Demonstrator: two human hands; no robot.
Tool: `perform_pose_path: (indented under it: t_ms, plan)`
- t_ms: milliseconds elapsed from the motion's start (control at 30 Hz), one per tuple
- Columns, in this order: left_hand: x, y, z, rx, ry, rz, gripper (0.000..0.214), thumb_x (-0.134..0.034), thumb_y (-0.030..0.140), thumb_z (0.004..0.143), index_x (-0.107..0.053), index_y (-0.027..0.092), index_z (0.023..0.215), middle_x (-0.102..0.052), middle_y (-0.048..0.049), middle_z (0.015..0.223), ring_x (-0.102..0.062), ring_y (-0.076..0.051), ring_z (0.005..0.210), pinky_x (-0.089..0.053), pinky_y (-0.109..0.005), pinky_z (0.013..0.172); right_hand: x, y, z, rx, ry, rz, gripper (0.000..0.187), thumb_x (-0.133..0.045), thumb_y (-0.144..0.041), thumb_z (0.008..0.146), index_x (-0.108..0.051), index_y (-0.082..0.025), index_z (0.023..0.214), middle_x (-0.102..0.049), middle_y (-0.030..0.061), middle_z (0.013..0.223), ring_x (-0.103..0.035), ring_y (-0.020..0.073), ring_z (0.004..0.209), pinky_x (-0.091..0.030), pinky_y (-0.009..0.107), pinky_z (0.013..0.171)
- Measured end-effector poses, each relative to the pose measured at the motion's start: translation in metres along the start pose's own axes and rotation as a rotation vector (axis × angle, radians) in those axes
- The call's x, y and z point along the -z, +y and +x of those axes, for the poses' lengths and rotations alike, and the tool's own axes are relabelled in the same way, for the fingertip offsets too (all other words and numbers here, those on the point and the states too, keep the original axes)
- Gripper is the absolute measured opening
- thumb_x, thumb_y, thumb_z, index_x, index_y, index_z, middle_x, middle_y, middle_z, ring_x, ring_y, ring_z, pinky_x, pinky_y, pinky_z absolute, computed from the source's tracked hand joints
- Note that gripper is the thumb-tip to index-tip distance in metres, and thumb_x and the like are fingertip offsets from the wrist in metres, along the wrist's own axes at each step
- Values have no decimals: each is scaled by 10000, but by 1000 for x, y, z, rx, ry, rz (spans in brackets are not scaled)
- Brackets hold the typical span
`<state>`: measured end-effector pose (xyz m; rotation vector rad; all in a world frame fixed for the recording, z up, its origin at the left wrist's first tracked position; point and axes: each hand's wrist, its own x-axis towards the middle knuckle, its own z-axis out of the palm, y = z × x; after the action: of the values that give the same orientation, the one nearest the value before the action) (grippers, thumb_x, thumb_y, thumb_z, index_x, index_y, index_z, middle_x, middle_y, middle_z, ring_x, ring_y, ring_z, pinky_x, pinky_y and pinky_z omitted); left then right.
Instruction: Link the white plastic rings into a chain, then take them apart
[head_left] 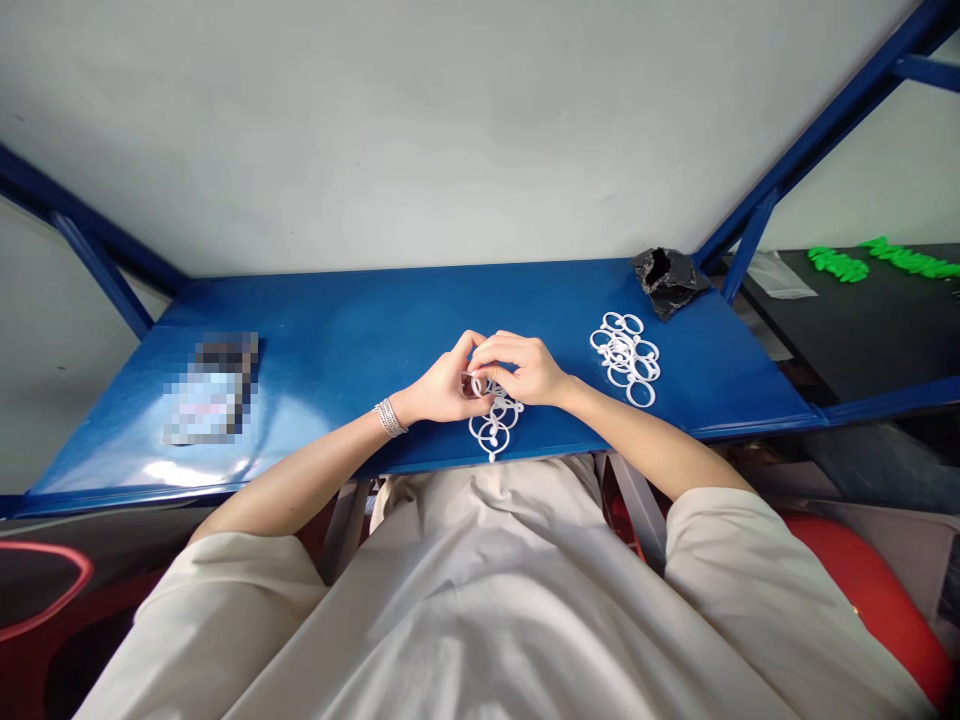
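Observation:
My left hand (439,388), with a silver bangle stack (388,418) on the wrist, and my right hand (521,368) meet at the middle of the blue table (352,310). Their fingers pinch a small white plastic ring (475,385) between them. Just below, a linked chain of white plastic rings (495,425) lies on the tabletop, its upper end under my hands and partly hidden. To the right of my right hand sits a loose heap of similar white rings (626,358), not touching either hand.
A crumpled black plastic bag (667,280) lies at the table's back right corner. A pixelated flat object (214,390) lies on the left of the table. Blue metal braces (825,130) rise to a grey wall. Green pieces (838,264) lie on a dark surface to the right.

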<state>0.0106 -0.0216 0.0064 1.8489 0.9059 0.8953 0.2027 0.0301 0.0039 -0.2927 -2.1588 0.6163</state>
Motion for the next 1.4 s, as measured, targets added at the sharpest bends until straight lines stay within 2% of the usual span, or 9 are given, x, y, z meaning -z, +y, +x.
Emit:
perform_pose_path:
  t_ms: [133, 267, 467, 633, 767, 1000, 1133, 1300, 1400]
  plan:
    - [3, 0, 3, -26, 56, 78, 515, -757, 201, 746, -437, 231, 1149, -586, 89, 725, -591, -96, 539, -446, -196, 497, 5, 5, 2, -39, 22, 45, 120, -734, -314, 1002, -808, -221, 1021, -838, 63, 984, -755, 199, 881, -588, 373, 869]
    - [4, -2, 4, -5, 126, 117, 549, -771, 270, 798, -468, 221, 1253, -634, 72, 705, -625, -118, 553, -485, -215, 523, 28, 6, 7, -113, 37, -18, 131, -786, -323, 950, -825, -233, 1037, -840, 70, 1031, -753, 224, 931, -588, 398, 901]
    - [6, 1, 2, -13, 216, 186, 496, -768, 335, 856, -586, 193, 1294, -684, 48, 667, -603, -112, 539, -486, -224, 535, 90, 13, 11, -451, 1, -292, 167, -759, -357, 927, -836, -209, 934, -819, 82, 1007, -730, 240, 873, -561, 374, 812]
    - [7, 2, 2, -24, 238, 221, 400, -762, 364, 862, -641, 184, 1197, -714, 32, 684, -601, -110, 538, -466, -225, 531, 134, 20, 7, -731, -163, -507, 197, -786, -347, 890, -849, -192, 994, -821, 89, 1012, -740, 269, 926, -557, 378, 855]
    - [6, 1, 2, -29, 279, 204, 347, -761, 373, 880, -640, 185, 1144, -772, -17, 809, -678, -127, 632, -503, -232, 587, 154, 24, 1, -876, -71, -640, 186, -765, -298, 905, -851, -168, 1008, -811, 91, 925, -742, 244, 876, -569, 358, 879]
    - [5, 0, 4, -22, 381, 153, 341, -796, 457, 908, -656, 188, 1064, -805, -74, 896, -783, -196, 831, -534, -258, 657, 155, 39, -8, -1187, -423, -617, 195, -872, -179, 744, -855, -209, 936, -834, 81, 1011, -726, 197, 745, -550, 283, 625]
    - [5, 0, 6, -22, 450, 101, 335, -803, 465, 910, -657, 181, 1008, -811, -95, 903, -786, -207, 840, -540, -281, 673, 146, 45, -9, -1173, -454, -699, 262, -818, -75, 703, -857, -212, 923, -826, 99, 1029, -727, 202, 741, -527, 272, 584]
    - [5, -3, 8, -14, 476, 10, 368, -771, 524, 928, -625, 187, 917, -816, -104, 901, -783, -218, 843, -593, -340, 753, 139, 47, -7, -1153, -464, -705, 105, -872, -178, 719, -833, -208, 812, -791, 97, 842, -675, 196, 652, -538, 312, 618]
    - [5, -5, 8, -8, 486, -24, 369, -746, 536, 950, -644, 184, 911, -823, -103, 925, -789, -211, 861, -601, -335, 777, 136, 44, -5, -1108, -471, -660, 34, -834, -195, 783, -826, -212, 811, -795, 81, 882, -639, 168, 638, -505, 306, 619]
